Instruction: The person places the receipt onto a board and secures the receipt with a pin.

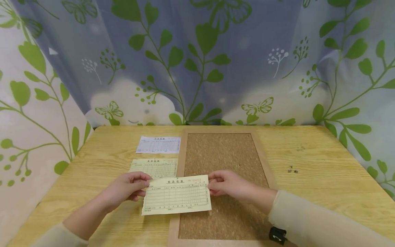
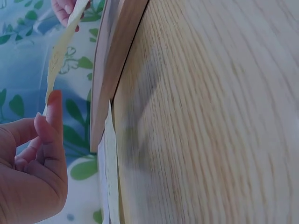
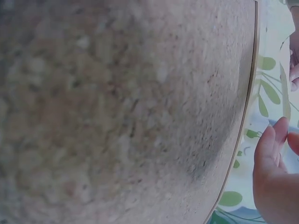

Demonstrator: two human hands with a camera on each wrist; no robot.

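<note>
Between my two hands a pale yellow receipt form (image 1: 177, 196) with a printed grid is held up, overlapping the left frame of the cork board (image 1: 225, 154) in the head view. My left hand (image 1: 131, 187) pinches its left edge between thumb and fingers. At the opposite edge my right hand (image 1: 226, 184) pinches it the same way. In the left wrist view the left hand (image 2: 39, 154) grips the slip, seen nearly edge-on above the table. The right wrist view has the right hand (image 3: 275, 163) at the far right, beside the cork surface (image 3: 140, 112).
Another yellow form (image 1: 154, 167) lies left of the board, partly covered by the held slip. Behind it lies a white form (image 1: 158, 144). Several small dark pins (image 1: 292, 170) sit on the wooden table (image 1: 321, 192) at right. A leaf-patterned curtain (image 1: 197, 61) hangs behind.
</note>
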